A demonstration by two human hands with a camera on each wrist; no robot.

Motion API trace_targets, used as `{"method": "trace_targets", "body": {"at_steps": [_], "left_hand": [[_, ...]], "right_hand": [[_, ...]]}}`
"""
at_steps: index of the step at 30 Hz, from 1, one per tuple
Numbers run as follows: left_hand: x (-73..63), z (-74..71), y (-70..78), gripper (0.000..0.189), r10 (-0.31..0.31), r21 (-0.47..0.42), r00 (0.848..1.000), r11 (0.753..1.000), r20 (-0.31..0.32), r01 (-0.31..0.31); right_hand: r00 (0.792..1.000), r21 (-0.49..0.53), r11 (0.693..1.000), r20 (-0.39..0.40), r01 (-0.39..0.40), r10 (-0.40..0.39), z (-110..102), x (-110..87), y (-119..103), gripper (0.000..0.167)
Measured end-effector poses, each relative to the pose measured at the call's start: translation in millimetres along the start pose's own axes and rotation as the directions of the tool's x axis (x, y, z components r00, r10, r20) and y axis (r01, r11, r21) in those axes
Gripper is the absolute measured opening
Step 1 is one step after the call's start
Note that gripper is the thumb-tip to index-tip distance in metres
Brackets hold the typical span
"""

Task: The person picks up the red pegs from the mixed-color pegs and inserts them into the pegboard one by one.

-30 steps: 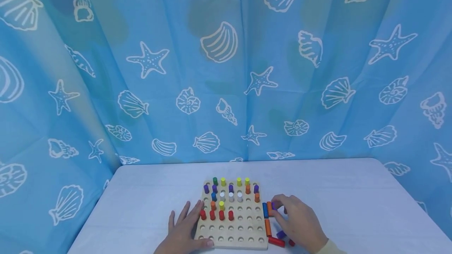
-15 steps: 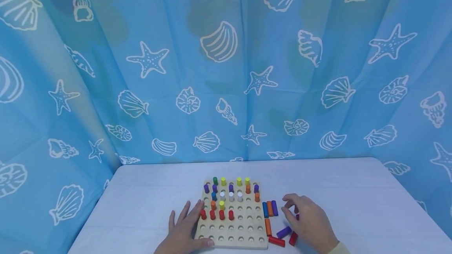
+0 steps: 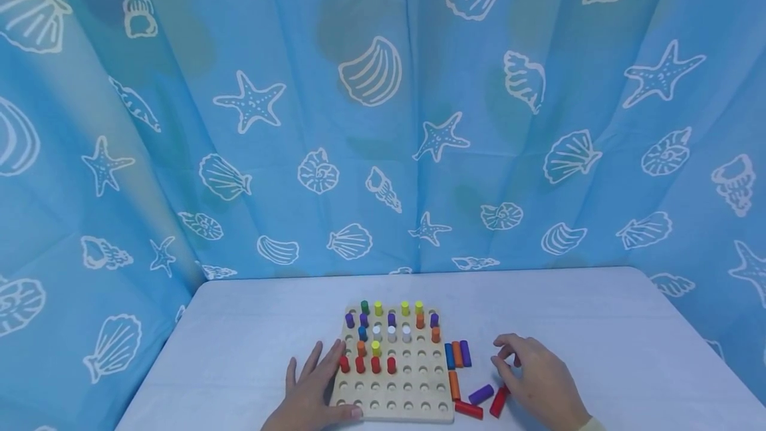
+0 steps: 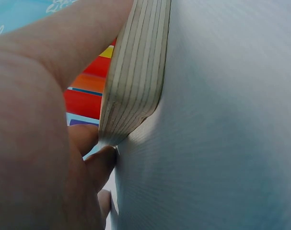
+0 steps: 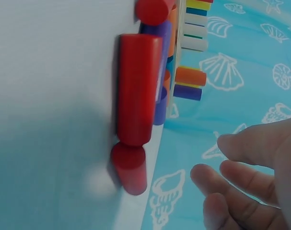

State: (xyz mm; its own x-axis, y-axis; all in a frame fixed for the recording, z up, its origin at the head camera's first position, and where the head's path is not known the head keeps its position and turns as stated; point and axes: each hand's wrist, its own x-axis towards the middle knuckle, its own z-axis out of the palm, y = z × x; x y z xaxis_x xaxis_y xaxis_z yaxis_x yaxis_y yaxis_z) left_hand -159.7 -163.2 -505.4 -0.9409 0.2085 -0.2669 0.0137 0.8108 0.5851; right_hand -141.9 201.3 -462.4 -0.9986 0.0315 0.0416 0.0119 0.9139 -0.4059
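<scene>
A wooden pegboard (image 3: 399,396) lies on the table, bearing upright coloured pegs in its far rows and a row of red pegs (image 3: 376,365). My left hand (image 3: 308,391) rests along its left edge, fingers spread, thumb on the near corner; the left wrist view shows the layered board edge (image 4: 135,72) beside the fingers. My right hand (image 3: 541,381) hovers right of the loose pegs, thumb and forefinger apart, holding nothing. Nearest to it lies a red peg (image 3: 499,403), then a purple peg (image 3: 481,394). In the right wrist view two red pegs (image 5: 138,91) touch end to end.
Beside the board's right edge, blue (image 3: 450,356), orange (image 3: 457,354) and purple (image 3: 465,353) pegs lie side by side. Another orange peg (image 3: 454,386) and a red peg (image 3: 469,410) lie nearer me. A blue shell-patterned curtain (image 3: 383,151) hangs behind the white table (image 3: 257,318).
My right hand has let go of the purple peg beside the orange one and moved right, uncovering more of the loose pegs. My left hand stays in place on the board.
</scene>
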Motion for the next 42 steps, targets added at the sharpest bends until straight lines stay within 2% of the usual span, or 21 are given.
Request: {"method": "trace_targets", "body": {"at_steps": [12,22,42], "left_hand": [[0.1,0.4,0.5,0.122,-0.014,0.007,1.0,1.0,0.0,0.014],[0.3,0.9,2.1,0.122,-0.017,0.005,1.0,1.0,-0.005,0.017],[-2.4,-0.4,1.4,0.122,0.001,-0.018,1.0,1.0,0.014,-0.001]], "right_hand": [[0.999,-0.028,1.0,0.043,0.008,-0.007,3,1.5,17,0.035],[0.993,-0.044,0.998,0.11,-0.034,0.038,4,1.0,23,0.037],[0.983,-0.068,0.998,0.179,-0.014,0.026,11,2.3,30,0.041]]}}
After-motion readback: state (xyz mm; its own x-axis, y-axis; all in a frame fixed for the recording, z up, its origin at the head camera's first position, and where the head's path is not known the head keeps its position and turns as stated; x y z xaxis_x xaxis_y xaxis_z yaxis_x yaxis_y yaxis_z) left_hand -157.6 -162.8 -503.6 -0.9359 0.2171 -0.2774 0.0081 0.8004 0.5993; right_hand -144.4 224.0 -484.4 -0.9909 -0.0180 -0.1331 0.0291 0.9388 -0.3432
